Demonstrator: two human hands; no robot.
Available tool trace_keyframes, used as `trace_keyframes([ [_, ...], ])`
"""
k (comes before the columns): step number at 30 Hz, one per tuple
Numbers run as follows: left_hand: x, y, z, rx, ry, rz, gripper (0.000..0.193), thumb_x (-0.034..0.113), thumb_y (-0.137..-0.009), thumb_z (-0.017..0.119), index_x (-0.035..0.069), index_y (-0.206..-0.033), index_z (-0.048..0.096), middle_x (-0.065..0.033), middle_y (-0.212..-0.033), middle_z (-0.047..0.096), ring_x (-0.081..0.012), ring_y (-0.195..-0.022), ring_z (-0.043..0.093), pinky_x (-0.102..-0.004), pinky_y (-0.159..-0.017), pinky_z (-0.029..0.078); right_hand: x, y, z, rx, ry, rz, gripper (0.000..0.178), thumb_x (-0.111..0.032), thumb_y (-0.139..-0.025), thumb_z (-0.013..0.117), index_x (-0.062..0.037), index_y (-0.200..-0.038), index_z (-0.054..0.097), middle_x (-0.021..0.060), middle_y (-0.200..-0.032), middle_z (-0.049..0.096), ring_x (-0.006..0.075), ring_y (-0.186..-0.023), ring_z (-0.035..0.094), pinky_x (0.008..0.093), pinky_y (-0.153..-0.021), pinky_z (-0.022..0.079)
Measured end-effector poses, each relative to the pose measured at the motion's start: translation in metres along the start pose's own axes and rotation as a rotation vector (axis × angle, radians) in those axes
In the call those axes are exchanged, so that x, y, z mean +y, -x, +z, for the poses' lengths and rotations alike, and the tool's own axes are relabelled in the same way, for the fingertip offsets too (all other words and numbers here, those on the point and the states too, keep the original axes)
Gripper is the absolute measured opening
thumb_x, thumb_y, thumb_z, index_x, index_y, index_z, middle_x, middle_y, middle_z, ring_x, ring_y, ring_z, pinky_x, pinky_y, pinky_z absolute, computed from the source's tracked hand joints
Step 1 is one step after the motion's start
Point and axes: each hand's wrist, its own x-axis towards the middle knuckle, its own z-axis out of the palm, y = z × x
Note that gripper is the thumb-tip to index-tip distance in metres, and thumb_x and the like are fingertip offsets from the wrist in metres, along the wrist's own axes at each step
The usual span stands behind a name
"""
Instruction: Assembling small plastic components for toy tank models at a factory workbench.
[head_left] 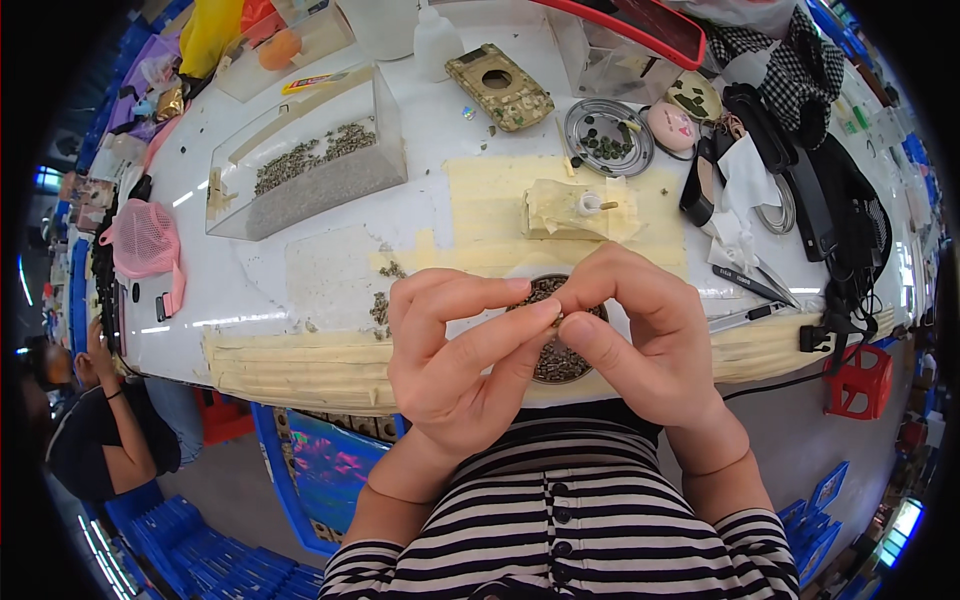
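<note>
My left hand (pixel 452 362) and my right hand (pixel 648 335) meet fingertip to fingertip above a round dish of small brown-grey pieces (pixel 562 362). Both hands are closed in a pinch. A tiny pale bit shows between the fingertips, too small to name, and I cannot tell which fingers bear it. My fingers cover part of the dish. Just beyond them stands a tape-wrapped block (pixel 580 211) with a white cup-like piece on top. Loose small pieces (pixel 381 310) lie on the table left of my left hand.
A clear box of small pieces (pixel 392 165) stands at the far left. Beyond the block are a camouflage-patterned case (pixel 499 87), a white squeeze bottle (pixel 437 45) and a round dish with dark green bits (pixel 608 138). Tweezers (pixel 755 284) lie right. A person (pixel 120 420) sits at left.
</note>
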Motion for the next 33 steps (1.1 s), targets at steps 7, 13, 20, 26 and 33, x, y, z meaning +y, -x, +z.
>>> trace_keyframes([
  [7,0.004,0.0,0.0,0.01,-0.144,-0.003,0.028,0.003,-0.071,0.081,0.011,-0.097,0.075,-0.0024,-0.097,0.068,-0.0218,-0.086,0.056,-0.0316,-0.076,0.045,0.003,0.001,-0.001,0.173,0.251,-0.21,0.014,-0.001,-0.075,0.076,-0.0035,-0.088,0.071,0.0072,-0.082,0.065,0.0206,-0.073,0.058,0.0297,-0.065,0.045],
  [13,0.001,0.001,0.002,0.009,-0.108,-0.021,0.028,0.003,-0.071,0.081,0.011,-0.097,0.075,-0.0025,-0.096,0.067,-0.0219,-0.087,0.056,-0.0324,-0.077,0.045,-0.001,0.003,-0.003,0.097,0.388,-0.258,0.02,-0.002,-0.074,0.077,-0.0024,-0.094,0.073,0.0073,-0.082,0.065,0.0215,-0.074,0.058,0.0301,-0.066,0.046],
  [20,0.002,0.001,-0.001,-0.04,-0.085,0.008,0.03,0.005,-0.07,0.081,0.013,-0.098,0.075,-0.0023,-0.098,0.066,-0.0226,-0.088,0.055,-0.0328,-0.078,0.046,0.01,0.007,0.002,0.026,0.023,0.006,0.012,-0.004,-0.08,0.075,-0.0015,-0.09,0.07,0.0077,-0.083,0.066,0.0204,-0.077,0.06,0.029,-0.069,0.046],
  [26,0.002,0.001,0.002,-0.019,-0.112,-0.009,0.029,0.003,-0.07,0.081,0.012,-0.098,0.076,-0.0027,-0.097,0.066,-0.0227,-0.088,0.055,-0.033,-0.078,0.046,0.006,0.009,-0.002,0.198,0.132,-0.096,0.011,-0.003,-0.079,0.074,-0.0004,-0.087,0.068,0.0078,-0.085,0.066,0.0202,-0.078,0.059,0.0292,-0.07,0.046],
  [33,0.003,0.001,0.003,-0.021,-0.12,-0.012,0.029,0.001,-0.07,0.081,0.011,-0.097,0.075,-0.0031,-0.095,0.066,-0.0228,-0.087,0.056,-0.0323,-0.077,0.045,0.004,0.0,-0.026,0.361,0.585,-0.299,0.016,0.001,-0.076,0.075,-0.0019,-0.09,0.071,0.0067,-0.084,0.065,0.0206,-0.075,0.057,0.0286,-0.067,0.045],
])
